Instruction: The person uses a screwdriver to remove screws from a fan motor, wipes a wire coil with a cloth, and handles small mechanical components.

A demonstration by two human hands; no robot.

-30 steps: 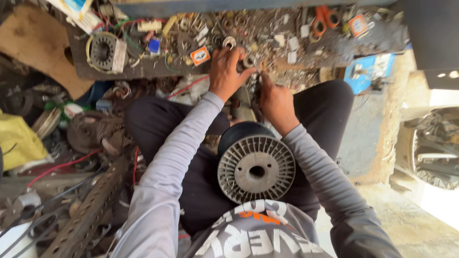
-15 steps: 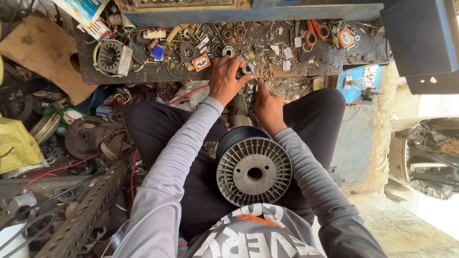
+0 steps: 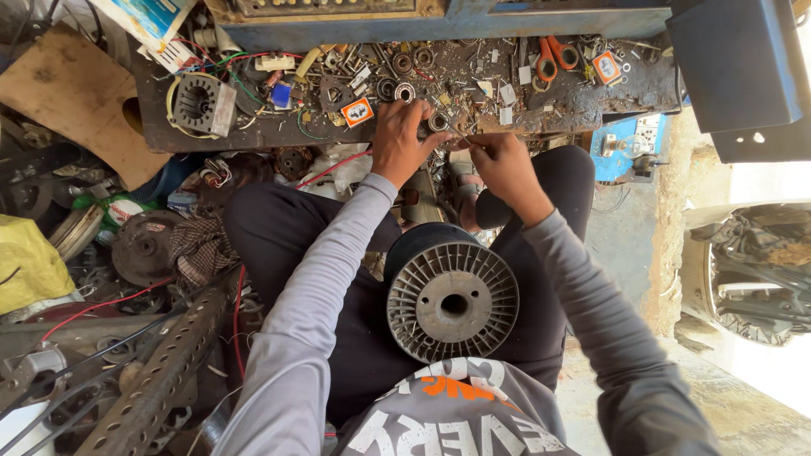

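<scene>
Landmark: big grey wire spool [image 3: 453, 302], sitting in the person's lap with its flange face up toward the camera, so its axis runs roughly vertical. It probably sits there so wire can feed up to the hands.

Far left of spool: yellow bag [image 3: 25, 262] and perforated metal strip [image 3: 160, 371] on the floor, the strip's long axis running diagonally from lower left up toward the lap.

Up-left of spool, on the dark counter [image 3: 279, 131]: motor stator [image 3: 198, 103] with yellow-wrapped windings, parked out of the work zone.

Left hand [image 3: 404, 139], straight above the spool at the counter's near edge: fingers closed on a small metal ring [image 3: 438, 122], a bearing or small coil, can't tell which. Ring rests at the counter edge, hole facing up, so its axis is vertical like the spool's. The grip looks like steadying.

Right hand [image 3: 500, 165], above and slightly right of the spool, just beside the ring: fingertips pinched together, apparently on something thin, likely wire, too fine to confirm. The pinch points toward the ring.

Further up-right of spool: orange-handled scissors [image 3: 553, 57] flat on the counter, handles away from the person.
</scene>
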